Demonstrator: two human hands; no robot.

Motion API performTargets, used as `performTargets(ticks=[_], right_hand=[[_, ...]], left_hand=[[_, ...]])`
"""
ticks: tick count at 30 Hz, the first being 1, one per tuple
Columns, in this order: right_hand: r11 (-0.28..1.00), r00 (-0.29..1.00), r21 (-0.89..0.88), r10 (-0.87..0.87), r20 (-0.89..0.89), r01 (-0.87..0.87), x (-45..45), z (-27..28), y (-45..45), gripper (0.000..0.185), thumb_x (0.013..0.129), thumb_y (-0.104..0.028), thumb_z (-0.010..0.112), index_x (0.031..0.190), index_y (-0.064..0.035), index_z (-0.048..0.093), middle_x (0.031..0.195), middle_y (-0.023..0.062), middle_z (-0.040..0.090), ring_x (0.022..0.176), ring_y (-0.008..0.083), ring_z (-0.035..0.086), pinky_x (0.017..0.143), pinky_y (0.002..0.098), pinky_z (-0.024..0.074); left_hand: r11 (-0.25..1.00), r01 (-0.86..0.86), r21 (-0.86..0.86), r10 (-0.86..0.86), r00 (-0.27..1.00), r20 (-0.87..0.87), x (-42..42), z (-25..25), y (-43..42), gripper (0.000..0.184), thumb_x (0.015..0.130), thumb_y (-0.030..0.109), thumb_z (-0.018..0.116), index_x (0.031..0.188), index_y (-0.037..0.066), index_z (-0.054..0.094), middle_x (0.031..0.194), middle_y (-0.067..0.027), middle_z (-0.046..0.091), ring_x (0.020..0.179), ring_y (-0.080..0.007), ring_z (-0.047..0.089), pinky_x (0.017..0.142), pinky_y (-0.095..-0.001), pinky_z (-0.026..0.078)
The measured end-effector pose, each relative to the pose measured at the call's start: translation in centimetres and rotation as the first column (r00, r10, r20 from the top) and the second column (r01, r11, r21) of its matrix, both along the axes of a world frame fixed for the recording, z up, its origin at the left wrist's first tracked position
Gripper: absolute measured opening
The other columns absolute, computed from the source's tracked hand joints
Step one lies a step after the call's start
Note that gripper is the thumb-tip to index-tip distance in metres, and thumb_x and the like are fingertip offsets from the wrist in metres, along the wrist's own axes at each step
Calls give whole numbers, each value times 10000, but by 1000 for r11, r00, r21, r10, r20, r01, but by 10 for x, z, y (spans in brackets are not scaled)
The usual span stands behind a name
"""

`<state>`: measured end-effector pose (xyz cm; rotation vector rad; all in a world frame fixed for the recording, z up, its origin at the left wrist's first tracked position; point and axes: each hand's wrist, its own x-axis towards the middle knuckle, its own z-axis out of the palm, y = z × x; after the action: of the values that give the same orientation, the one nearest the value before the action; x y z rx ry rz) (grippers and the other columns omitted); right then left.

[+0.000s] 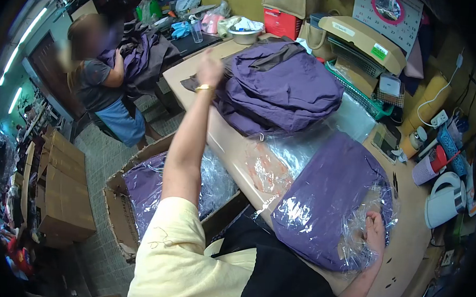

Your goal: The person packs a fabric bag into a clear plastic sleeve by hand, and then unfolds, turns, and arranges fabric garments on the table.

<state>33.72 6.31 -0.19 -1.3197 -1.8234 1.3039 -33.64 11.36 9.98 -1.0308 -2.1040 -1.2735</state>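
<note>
Tan table (409, 222), rumpled purple cloth (287, 86), right hand (374, 232) touching glossy plastic (301, 219)

purple cloth (324, 190) | in clear plastic (299, 213), crumpled at one side | lying flat | on beige table (414, 227)

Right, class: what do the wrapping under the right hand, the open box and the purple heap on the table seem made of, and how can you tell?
Wrapping under the right hand: clear, glossy plastic film; it glints and purple shows through.
Open box: matt brown cardboard, by its stiff, thin walls.
Purple heap: mostly dull cloth, softly creased; fibre unclear.
</note>
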Motion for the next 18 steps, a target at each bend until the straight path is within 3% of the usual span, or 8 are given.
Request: performTargets(ticks=[1,3,7,10,14,16,17,18], right_hand=[[999,1000,-37,7,-9,-8,-1,3,0,315,995,-300,527,1174,-45,486,888,-1,523,613,47,411,517,220,348],[997,1000,-73,10,-18,-11,2,1,1,317,995,-304,527,1168,-41,490,902,3,527,627,49,420,523,219,355],[1000,999,-1,8,37,-8,4,-3,1,331,990,-316,531,1160,-33,497,918,9,531,662,52,449,536,221,376],[1000,998,-14,10,66,-9,-1,7,-4,333,987,-312,533,1160,-29,500,922,14,532,690,57,463,557,222,388],[996,990,92,-1,141,-12,-10,7,-7,313,983,-279,534,1164,-26,500,902,10,531,739,64,476,627,206,388],[993,998,114,-12,64,5,-9,-4,-6,300,982,-257,533,1167,-23,498,911,14,541,754,68,487,651,210,391],[990,999,140,-25,-20,28,-8,-8,-5,289,980,-235,532,1171,-20,497,920,18,551,769,73,497,675,214,394],[990,1000,139,-22,-15,24,-5,-6,-7,289,980,-235,532,1171,-20,497,920,18,551,769,73,497,675,214,394]], left_hand=[[996,56,-75,-79,934,-349,44,12,21,443,828,270,604,1232,90,580,870,-194,670,789,-328,653,702,-439,522],[962,188,-201,-229,951,-207,107,12,36,549,850,484,597,1296,168,554,1359,-204,503,1278,-366,461,1056,-582,300],[562,289,-775,-381,922,67,171,-38,64,692,907,646,376,1475,251,380,1564,-142,262,1450,-391,176,1117,-671,47],[642,239,-728,-382,924,-34,179,-65,71,698,911,648,361,1479,244,378,1566,-147,254,1445,-418,167,1120,-666,28],[606,281,-744,-360,931,59,181,-44,70,613,902,572,444,1391,211,515,1528,-152,331,1425,-403,230,1120,-644,107],[551,138,-823,-340,938,-70,204,-13,70,495,860,474,568,1239,162,634,1406,-133,478,1311,-364,401,1044,-605,287],[812,166,-560,-388,870,-305,224,-13,63,319,763,305,665,1028,134,707,1241,-107,580,1208,-317,472,957,-548,369],[872,363,-329,-469,812,-347,252,-3,56,294,723,230,666,994,124,703,1136,-123,621,1118,-327,539,888,-503,437]])
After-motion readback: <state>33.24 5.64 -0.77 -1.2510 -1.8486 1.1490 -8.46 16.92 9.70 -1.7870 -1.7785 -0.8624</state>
